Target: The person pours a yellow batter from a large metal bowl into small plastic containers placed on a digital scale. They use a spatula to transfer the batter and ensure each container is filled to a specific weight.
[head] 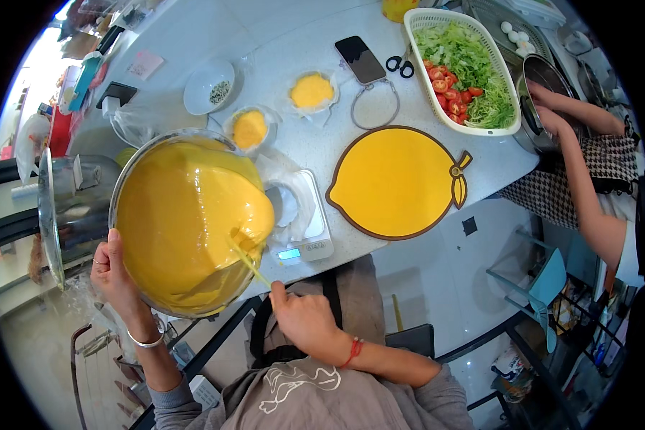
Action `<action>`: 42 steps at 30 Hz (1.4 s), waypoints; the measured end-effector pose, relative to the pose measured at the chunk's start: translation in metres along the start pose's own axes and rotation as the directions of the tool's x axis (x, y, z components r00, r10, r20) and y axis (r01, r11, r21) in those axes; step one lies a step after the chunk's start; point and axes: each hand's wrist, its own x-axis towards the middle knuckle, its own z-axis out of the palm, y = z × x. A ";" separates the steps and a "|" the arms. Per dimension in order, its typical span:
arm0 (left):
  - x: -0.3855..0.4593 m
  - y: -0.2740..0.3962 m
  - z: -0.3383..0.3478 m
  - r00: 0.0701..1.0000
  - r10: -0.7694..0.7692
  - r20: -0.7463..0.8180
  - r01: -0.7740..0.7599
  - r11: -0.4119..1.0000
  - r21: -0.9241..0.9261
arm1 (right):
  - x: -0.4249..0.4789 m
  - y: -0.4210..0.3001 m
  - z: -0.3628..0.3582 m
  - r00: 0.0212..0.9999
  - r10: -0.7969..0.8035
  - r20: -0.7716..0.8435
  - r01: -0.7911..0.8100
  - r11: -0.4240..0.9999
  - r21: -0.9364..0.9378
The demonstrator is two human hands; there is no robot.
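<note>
My left hand [114, 271] grips the near-left rim of a large round metal bowl [158, 140]. The bowl is tilted to the right and holds glossy yellow batter [193, 204], which bulges at its right edge. My right hand [305, 317] holds the thin pale-yellow handle of a utensil [251, 265], its head sunk in the batter. Just right of the bowl, a paper-lined round mould [287, 207] stands on a white digital kitchen scale [318, 215] with a lit display. Two paper-lined moulds with yellow batter, a nearer one [249, 129] and a farther one [312, 91], stand behind it.
A yellow lemon-shaped mat [395, 183] lies at the table's front edge. Beyond are a phone [360, 59], scissors [400, 65], a white bowl [209, 88] and a basket [462, 70] of vegetables. At right, another person's hands [551, 110] reach into a metal pot [528, 126].
</note>
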 end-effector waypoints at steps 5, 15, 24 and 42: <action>0.002 -0.007 -0.004 1.000 0.005 0.007 -0.005 1.000 -0.013 | 0.001 -0.011 0.010 1.000 -0.021 0.000 0.021 1.000 -0.004; 0.006 -0.037 -0.029 0.954 -0.299 0.003 0.295 0.940 -0.173 | 0.019 0.006 0.004 0.999 0.032 -0.009 -0.031 0.994 0.104; -0.008 -0.050 -0.045 0.959 -0.280 0.043 0.283 0.935 -0.216 | 0.018 0.018 -0.007 0.999 0.041 -0.017 -0.039 0.992 0.119; -0.013 -0.024 -0.044 0.990 -0.143 0.015 0.143 0.987 -0.078 | 0.011 0.007 -0.006 0.998 0.064 -0.027 -0.067 0.985 -0.162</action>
